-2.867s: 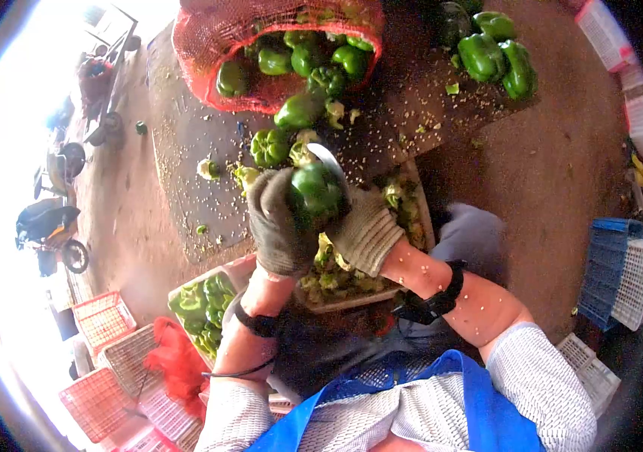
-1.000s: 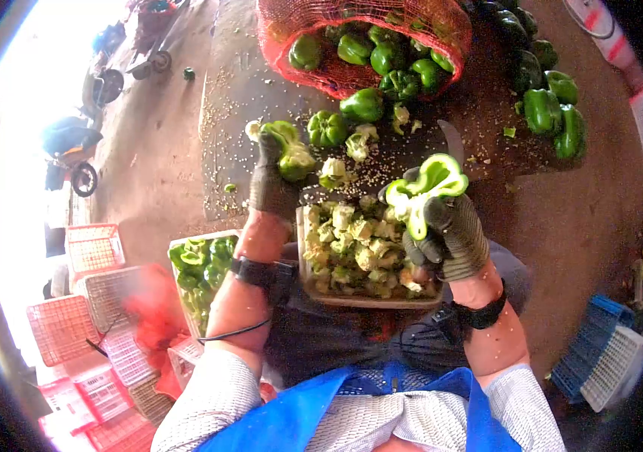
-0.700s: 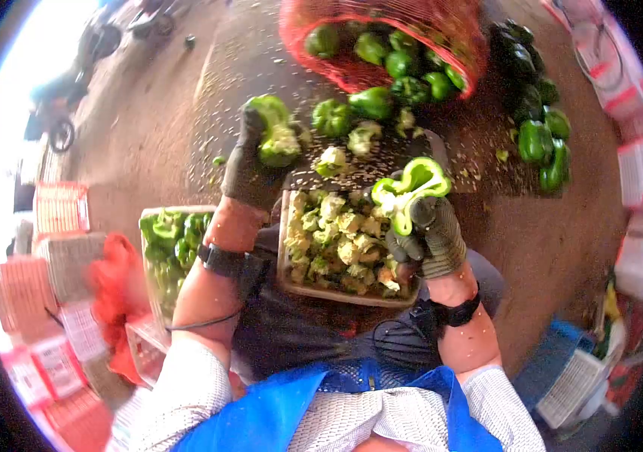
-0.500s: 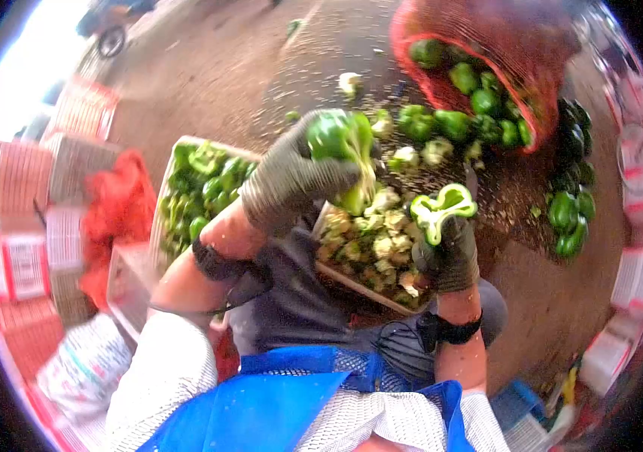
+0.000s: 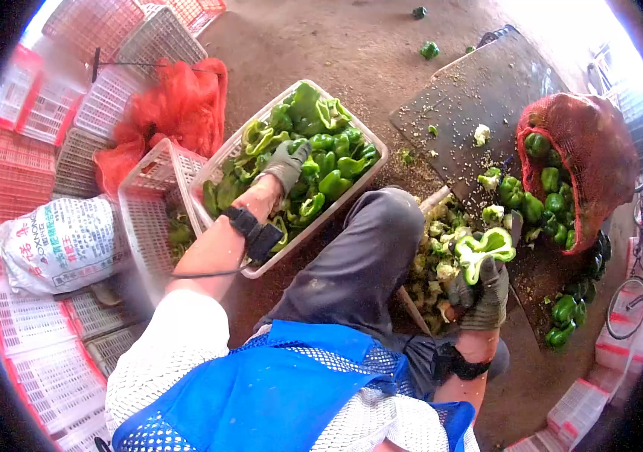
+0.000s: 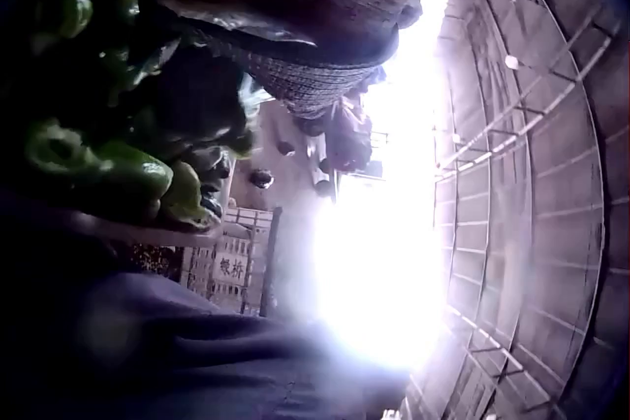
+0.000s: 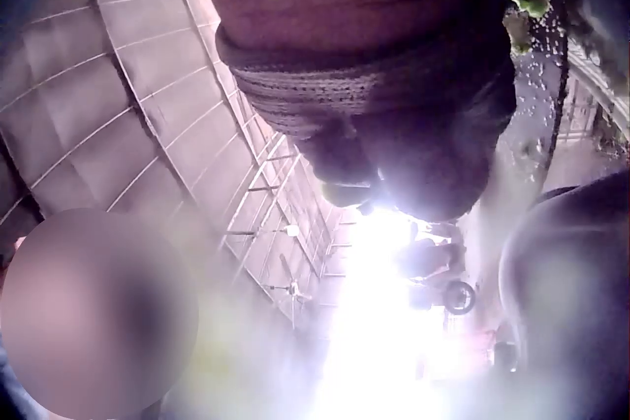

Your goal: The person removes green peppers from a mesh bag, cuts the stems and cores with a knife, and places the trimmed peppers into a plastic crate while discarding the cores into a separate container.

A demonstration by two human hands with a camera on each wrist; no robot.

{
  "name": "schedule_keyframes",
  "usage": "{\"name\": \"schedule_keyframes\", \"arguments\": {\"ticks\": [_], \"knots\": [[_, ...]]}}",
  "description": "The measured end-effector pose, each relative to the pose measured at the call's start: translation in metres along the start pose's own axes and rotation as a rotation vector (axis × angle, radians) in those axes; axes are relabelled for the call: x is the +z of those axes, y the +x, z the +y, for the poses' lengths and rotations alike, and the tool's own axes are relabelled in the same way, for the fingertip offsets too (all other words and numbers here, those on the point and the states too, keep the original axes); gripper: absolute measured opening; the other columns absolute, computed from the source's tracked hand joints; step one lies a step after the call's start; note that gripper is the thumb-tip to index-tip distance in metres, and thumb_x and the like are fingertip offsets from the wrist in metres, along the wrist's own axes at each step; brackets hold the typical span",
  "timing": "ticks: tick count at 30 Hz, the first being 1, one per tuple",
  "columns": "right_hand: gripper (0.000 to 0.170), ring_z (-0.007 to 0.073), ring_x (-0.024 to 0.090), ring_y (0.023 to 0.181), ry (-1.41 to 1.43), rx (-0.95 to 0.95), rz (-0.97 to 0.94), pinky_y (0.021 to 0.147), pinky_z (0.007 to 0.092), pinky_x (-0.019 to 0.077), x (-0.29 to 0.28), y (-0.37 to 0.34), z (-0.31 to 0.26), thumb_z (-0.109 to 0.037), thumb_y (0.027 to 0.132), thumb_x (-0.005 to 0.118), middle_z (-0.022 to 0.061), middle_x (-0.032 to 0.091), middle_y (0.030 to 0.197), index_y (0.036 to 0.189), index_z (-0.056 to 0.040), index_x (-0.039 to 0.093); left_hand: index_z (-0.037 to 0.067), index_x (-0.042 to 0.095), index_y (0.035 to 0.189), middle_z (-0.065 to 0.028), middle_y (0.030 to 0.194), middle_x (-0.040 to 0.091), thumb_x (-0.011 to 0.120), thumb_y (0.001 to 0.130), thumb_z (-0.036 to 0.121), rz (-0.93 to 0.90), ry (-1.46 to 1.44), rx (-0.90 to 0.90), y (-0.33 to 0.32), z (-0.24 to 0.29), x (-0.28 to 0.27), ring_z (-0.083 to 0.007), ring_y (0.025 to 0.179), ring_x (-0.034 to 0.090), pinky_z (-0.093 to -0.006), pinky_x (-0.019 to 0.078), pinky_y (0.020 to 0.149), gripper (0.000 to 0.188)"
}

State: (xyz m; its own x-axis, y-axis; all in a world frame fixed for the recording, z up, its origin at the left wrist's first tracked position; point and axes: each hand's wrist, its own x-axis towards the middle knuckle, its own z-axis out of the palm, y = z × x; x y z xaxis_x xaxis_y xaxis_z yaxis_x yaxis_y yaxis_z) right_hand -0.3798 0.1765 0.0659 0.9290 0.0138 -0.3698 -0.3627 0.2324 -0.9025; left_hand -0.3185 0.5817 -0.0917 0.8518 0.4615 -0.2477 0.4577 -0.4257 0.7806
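Observation:
In the head view, the gloved left hand (image 5: 287,167) rests on cut green peppers (image 5: 334,184) in a pale crate (image 5: 376,167), fingers extended; no piece shows clearly in its grasp. The gloved right hand (image 5: 487,297) pinches a hollow, open-cut green pepper piece (image 5: 485,252), pale inner side showing. A knife blade (image 5: 516,227) sticks out just beyond that piece; its handle is hidden. Below this hand is a container of pale pepper cores (image 5: 431,264). The left wrist view shows peppers (image 6: 133,179) beside a dark hand. In the right wrist view, the glove (image 7: 394,134) hides its fingers.
A red mesh sack (image 5: 600,154) of whole peppers lies on a dark, seed-strewn board (image 5: 479,90) at the right. Loose whole peppers (image 5: 566,310) lie near it. Stacked crates (image 5: 43,313), red netting (image 5: 182,102) and a white printed bag (image 5: 62,245) stand at the left.
The view has swung left. My left hand has moved from near the cores to the pepper crate, and the pepper it held no longer shows in it. The right hand still holds its cut piece.

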Motion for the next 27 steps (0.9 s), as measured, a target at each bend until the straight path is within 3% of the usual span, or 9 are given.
{"name": "schedule_keyframes", "arguments": {"ticks": [2,4,6,8,12,18,20,26,27], "knots": [[0.052,0.0072,0.042,0.042,-0.002,-0.005,-0.016,0.036,0.0235,0.0304,-0.005,-0.002,0.002,-0.041,0.088,0.069,0.0034,0.062,0.079,0.119,-0.0013,0.054,0.000,0.054,0.129,-0.0210,0.122,0.061,0.066,0.090,0.043,0.251,0.098,0.381,0.021,-0.019,0.009,-0.0329,0.112,0.058,-0.0383,0.0446,0.097,0.059],[0.052,0.0076,0.047,0.045,-0.002,-0.013,-0.014,0.037,0.0225,0.0350,0.000,-0.004,0.000,-0.041,0.089,0.068,0.0057,0.065,0.087,0.120,-0.0011,0.055,-0.003,0.055,0.128,-0.0164,0.125,0.061,0.069,0.089,0.035,0.087,0.125,0.621,-0.044,0.082,-0.036,-0.0302,0.116,0.057,-0.0333,0.0445,0.099,0.057],[0.049,0.0116,0.056,0.061,-0.030,0.004,-0.015,0.052,0.0244,0.0430,0.017,-0.003,-0.002,-0.036,0.088,0.069,0.0076,0.068,0.093,0.119,0.0003,0.057,0.003,0.061,0.123,-0.0143,0.114,0.065,0.075,0.083,0.032,-0.211,-0.284,0.889,-0.079,0.101,-0.035,-0.0244,0.105,0.062,-0.0321,0.0497,0.090,0.052],[0.042,0.0187,0.067,0.087,-0.076,0.061,-0.050,0.077,0.0294,0.0532,0.023,0.004,0.002,-0.026,0.087,0.072,0.0092,0.070,0.100,0.116,0.0027,0.061,0.009,0.066,0.115,-0.0111,0.093,0.067,0.078,0.076,0.029,-0.396,-0.088,1.095,-0.118,0.137,-0.031,-0.0235,0.083,0.066,-0.0347,0.0538,0.070,0.046],[0.028,0.0151,0.066,0.083,-0.242,0.132,-0.191,0.075,0.0278,0.0526,0.074,0.002,-0.009,-0.022,0.087,0.068,0.0082,0.070,0.096,0.105,0.0008,0.068,0.020,0.066,0.100,-0.0060,0.065,0.059,0.070,0.075,0.025,-0.273,0.086,1.379,-0.128,0.169,-0.020,-0.0295,0.054,0.061,-0.0416,0.0427,0.042,0.025],[0.032,0.0128,0.063,0.086,-0.136,0.187,-0.346,0.077,0.0273,0.0513,0.102,-0.005,-0.017,-0.020,0.089,0.065,0.0049,0.068,0.099,0.115,-0.0009,0.061,0.021,0.069,0.094,-0.0059,0.065,0.061,0.071,0.076,0.025,-0.424,0.262,1.344,-0.126,0.162,-0.038,-0.0294,0.055,0.061,-0.0410,0.0434,0.045,0.018],[0.031,0.0119,0.063,0.086,-0.136,0.156,-0.279,0.077,0.0265,0.0511,0.108,-0.009,0.000,-0.020,0.091,0.065,0.0030,0.068,0.099,0.115,-0.0010,0.061,0.014,0.071,0.086,-0.0085,0.076,0.066,0.075,0.078,0.024,-0.617,0.052,0.971,-0.129,0.155,-0.040,-0.0279,0.062,0.061,-0.0384,0.0477,0.053,0.014],[0.039,0.0115,0.061,0.091,-0.261,0.235,-0.313,0.079,0.0266,0.0505,0.127,0.001,0.021,-0.025,0.092,0.064,0.0041,0.066,0.105,0.122,-0.0015,0.058,0.003,0.064,0.104,-0.0169,0.131,0.050,0.065,0.092,0.028,-0.300,-0.578,0.732,-0.148,0.108,-0.010,-0.0249,0.107,0.059,-0.0368,0.0498,0.093,0.027],[0.040,0.0115,0.061,0.092,-0.219,0.196,-0.359,0.079,0.0264,0.0505,0.133,0.000,0.021,-0.027,0.092,0.064,0.0044,0.066,0.107,0.123,-0.0018,0.057,0.003,0.064,0.105,-0.0153,0.128,0.054,0.062,0.095,0.029,-0.347,-0.872,0.461,-0.146,0.097,-0.010,-0.0222,0.103,0.060,-0.0345,0.0502,0.091,0.028]]}}
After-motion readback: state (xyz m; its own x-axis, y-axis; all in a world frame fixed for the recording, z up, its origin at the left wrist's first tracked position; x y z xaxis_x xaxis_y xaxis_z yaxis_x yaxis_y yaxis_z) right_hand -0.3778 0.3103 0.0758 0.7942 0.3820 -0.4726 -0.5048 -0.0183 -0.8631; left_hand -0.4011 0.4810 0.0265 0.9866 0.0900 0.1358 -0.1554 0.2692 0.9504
